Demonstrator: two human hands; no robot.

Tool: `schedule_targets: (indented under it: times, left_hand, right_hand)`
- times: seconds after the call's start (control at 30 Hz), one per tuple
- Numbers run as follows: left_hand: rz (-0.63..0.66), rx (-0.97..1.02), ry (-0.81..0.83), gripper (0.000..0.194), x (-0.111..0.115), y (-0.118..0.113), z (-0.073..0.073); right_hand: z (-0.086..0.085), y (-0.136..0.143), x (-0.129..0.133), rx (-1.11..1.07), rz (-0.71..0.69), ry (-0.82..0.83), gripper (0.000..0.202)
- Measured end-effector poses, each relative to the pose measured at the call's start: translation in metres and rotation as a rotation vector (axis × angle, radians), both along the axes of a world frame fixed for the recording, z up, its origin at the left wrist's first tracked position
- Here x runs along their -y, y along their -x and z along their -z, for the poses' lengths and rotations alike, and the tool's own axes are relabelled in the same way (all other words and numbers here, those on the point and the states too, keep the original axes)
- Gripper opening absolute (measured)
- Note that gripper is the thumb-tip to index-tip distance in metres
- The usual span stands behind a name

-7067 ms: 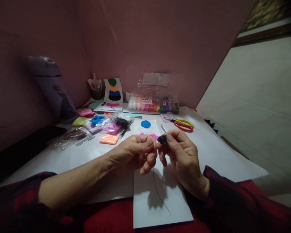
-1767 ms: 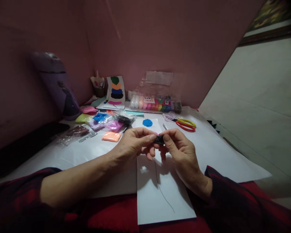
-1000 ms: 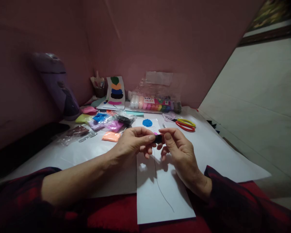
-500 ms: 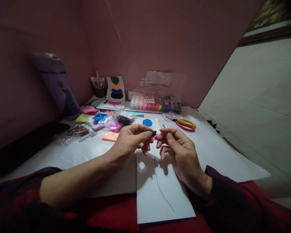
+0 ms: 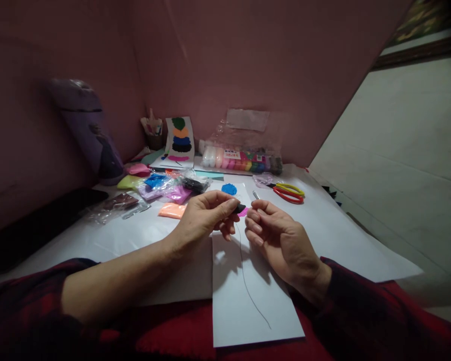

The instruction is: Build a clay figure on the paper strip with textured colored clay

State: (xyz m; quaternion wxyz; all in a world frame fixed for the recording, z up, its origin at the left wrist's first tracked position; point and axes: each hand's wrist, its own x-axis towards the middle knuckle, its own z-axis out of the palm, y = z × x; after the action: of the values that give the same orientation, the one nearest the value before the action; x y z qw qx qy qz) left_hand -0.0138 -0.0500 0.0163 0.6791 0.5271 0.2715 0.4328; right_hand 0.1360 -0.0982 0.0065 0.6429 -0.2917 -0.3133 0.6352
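My left hand (image 5: 206,215) has a small black lump (image 5: 241,208) pinched between thumb and fingers, raised over the paper sheet (image 5: 257,306). My right hand (image 5: 285,243) is just beside it, apart from the lump, with its fingers curled in toward the thumb; I cannot tell whether they close on anything. Below my hands, a thin curved line (image 5: 247,291) runs down the sheet. Near its far end are a round blue patch (image 5: 229,189) and a bright pink patch (image 5: 243,212), the pink partly hidden behind my left hand and the lump. On the white-covered desk (image 5: 346,235), red-and-yellow-handled scissors (image 5: 290,192) lie to the right, while an orange packet (image 5: 170,210) and a pile of coloured packets (image 5: 158,184) lie to the left.
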Motion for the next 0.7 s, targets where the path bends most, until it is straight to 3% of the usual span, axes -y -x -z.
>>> schedule_targets:
  times: [0.33,0.7]
  left_hand:
    - [-0.005,-0.038,-0.055,0.017,0.0014,0.0002,-0.0032]
    - [0.005,-0.054,-0.046,0.019,-0.0012,0.0017,-0.0015]
  right_hand:
    - [-0.0025,0.0029,0.0031,0.056,-0.017,0.005,0.01]
    - [-0.0033,0.0009,0.0043,0.055,-0.104,-0.009,0.006]
